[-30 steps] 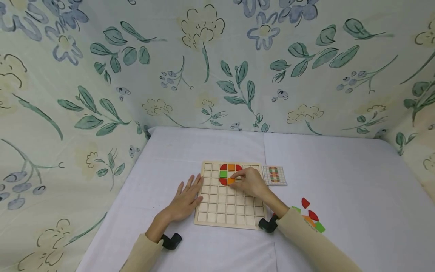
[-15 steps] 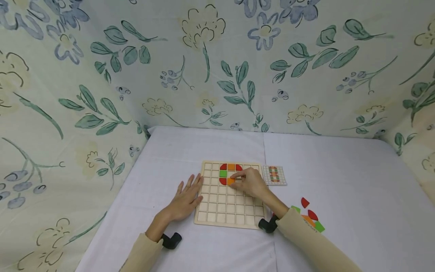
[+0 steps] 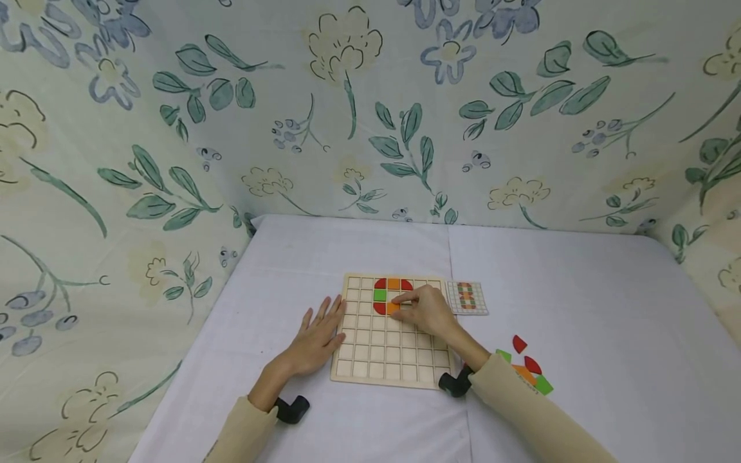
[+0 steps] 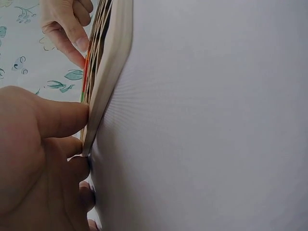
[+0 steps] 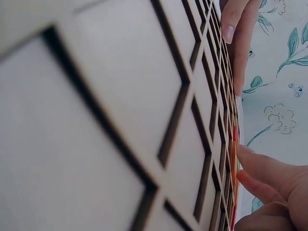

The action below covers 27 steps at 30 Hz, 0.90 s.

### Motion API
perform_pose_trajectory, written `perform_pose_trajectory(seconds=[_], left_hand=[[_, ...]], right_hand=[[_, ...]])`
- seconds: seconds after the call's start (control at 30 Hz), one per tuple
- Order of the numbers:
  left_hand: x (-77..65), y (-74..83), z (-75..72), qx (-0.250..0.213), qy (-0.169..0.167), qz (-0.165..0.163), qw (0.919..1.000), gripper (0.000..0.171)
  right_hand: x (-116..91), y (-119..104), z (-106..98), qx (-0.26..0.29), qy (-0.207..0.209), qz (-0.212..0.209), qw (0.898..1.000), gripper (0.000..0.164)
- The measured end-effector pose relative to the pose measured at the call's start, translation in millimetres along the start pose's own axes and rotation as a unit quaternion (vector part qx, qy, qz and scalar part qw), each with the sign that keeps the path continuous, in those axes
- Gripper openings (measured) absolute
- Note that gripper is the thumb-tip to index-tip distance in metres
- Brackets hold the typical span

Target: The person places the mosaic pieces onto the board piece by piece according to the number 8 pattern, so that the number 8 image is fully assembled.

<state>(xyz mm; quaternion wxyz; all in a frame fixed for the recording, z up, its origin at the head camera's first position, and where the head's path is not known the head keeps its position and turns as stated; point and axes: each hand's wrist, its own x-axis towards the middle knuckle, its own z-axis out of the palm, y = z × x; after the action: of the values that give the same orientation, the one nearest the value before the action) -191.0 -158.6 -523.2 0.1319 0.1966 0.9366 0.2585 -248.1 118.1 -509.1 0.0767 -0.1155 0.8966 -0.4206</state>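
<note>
In the head view, a wooden grid board (image 3: 376, 352) lies on the white-covered table. My left hand (image 3: 314, 337) rests along the board's left edge, fingers spread; the left wrist view shows its thumb touching the board's side. My right hand (image 3: 427, 310) is over the board's upper right part. Its thumb and forefinger pinch an orange square tile (image 3: 393, 308), which sits low in its cell. Left of that tile is a red rounded tile (image 3: 379, 308), with a green square tile (image 3: 379, 295) above. Along the top row, an orange tile (image 3: 393, 283) lies between two red ones.
A small pattern card (image 3: 467, 299) lies against the board's right edge. Several loose red (image 3: 533, 366), green (image 3: 544, 386) and orange tiles (image 3: 523, 373) lie to the right, partly behind the right sleeve (image 3: 521, 399). A floral cloth (image 3: 347, 154) hangs behind the table.
</note>
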Motion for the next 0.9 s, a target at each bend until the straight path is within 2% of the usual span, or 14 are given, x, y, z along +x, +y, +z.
perform_pose_trajectory(seconds=[0.37, 0.7, 0.9], left_hand=[[-0.2, 0.9, 0.4, -0.007, 0.006, 0.001, 1.0, 0.066], [-1.3, 2.7, -1.5, -0.007, 0.005, 0.0, 1.0, 0.066], [-1.7, 3.6, -1.3, -0.006, 0.002, -0.001, 1.0, 0.065]], right_hand=[[-5.0, -0.1, -13.7, 0.054, 0.004, 0.019, 0.998, 0.027], [-29.0, 1.4, -51.6, 0.049, 0.025, 0.056, 0.997, 0.032], [-51.9, 11.0, -72.7, 0.018, 0.056, 0.072, 0.996, 0.03]])
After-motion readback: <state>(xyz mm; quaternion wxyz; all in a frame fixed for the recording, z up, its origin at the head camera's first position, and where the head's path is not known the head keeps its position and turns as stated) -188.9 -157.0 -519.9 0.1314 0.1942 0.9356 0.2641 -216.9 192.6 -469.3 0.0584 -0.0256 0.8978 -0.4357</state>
